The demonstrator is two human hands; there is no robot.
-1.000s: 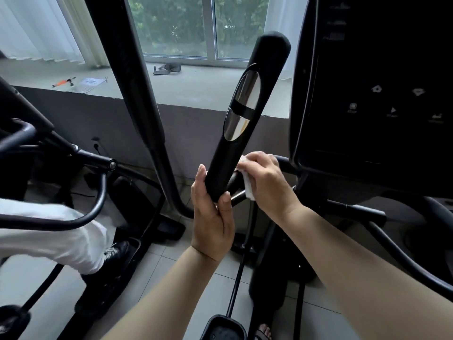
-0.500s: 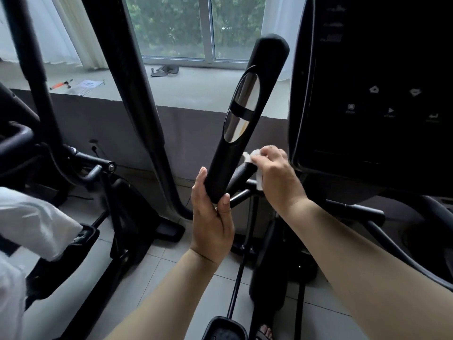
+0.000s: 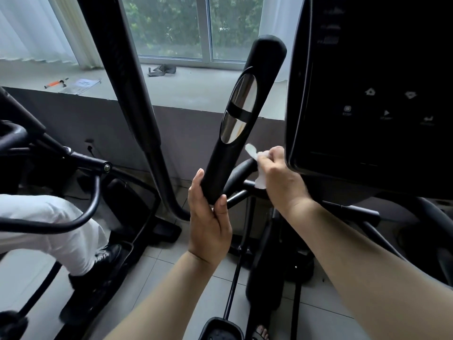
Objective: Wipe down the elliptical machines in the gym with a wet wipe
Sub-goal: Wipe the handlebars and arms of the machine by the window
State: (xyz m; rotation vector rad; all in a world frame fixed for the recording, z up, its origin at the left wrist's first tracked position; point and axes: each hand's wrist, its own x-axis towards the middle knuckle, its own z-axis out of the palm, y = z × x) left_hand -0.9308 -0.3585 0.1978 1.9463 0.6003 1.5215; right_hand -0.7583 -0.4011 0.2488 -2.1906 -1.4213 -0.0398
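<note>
Left hand (image 3: 208, 229) grasps the lower end of the upright black handle (image 3: 245, 119), thumb on one side, fingers on the other. Right hand (image 3: 282, 177) is curled round a white wipe (image 3: 260, 181) and presses it to the curved bar (image 3: 239, 174) just behind that handle, below the corner of the dark console (image 3: 367, 94). On the neighbouring machine, a white trouser leg (image 3: 49, 229).
</note>
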